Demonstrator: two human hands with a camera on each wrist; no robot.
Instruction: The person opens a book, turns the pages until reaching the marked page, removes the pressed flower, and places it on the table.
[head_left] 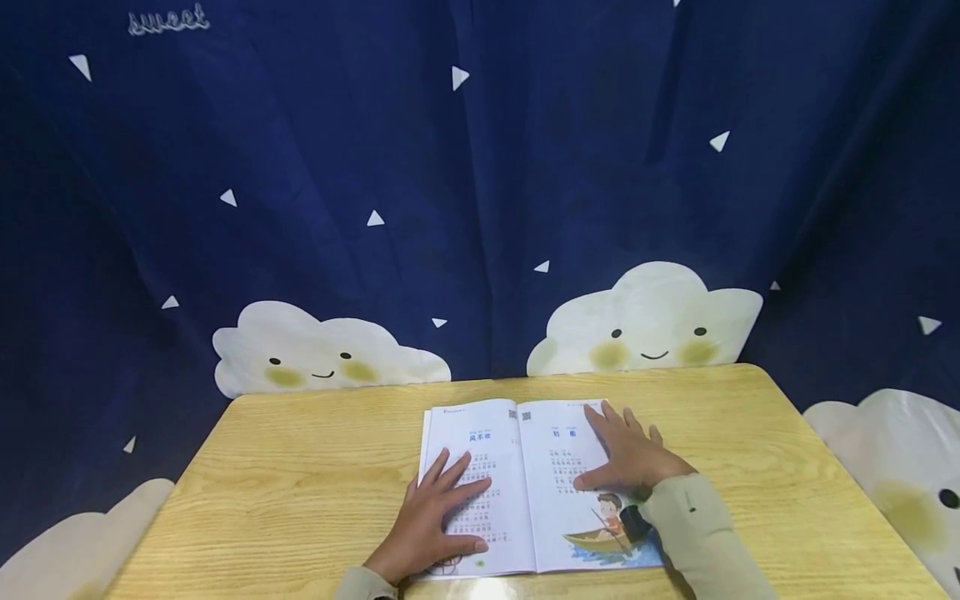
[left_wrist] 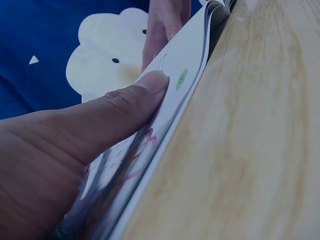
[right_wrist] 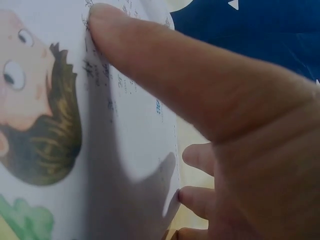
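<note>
An open book (head_left: 506, 508) lies flat on the wooden table, its pages printed with lines of Chinese text. My left hand (head_left: 435, 521) rests on the left page with fingers spread. In the left wrist view its thumb (left_wrist: 125, 102) presses on the page near the lower edge, beside a green oval mark. Across the right page's outer edge lies my right hand (head_left: 633, 454), fingers spread and thumb on the text. Below that thumb is a picture of a child rowing a boat (head_left: 600, 529). The child's printed head (right_wrist: 40, 100) fills the left of the right wrist view.
The wooden table (head_left: 285, 483) extends to both sides of the book, with its rounded back edge against a dark blue curtain (head_left: 337, 167). White smiling clouds (head_left: 652, 321) and small triangles are printed on the curtain. A black object (head_left: 636, 523) sits at the right sleeve's cuff.
</note>
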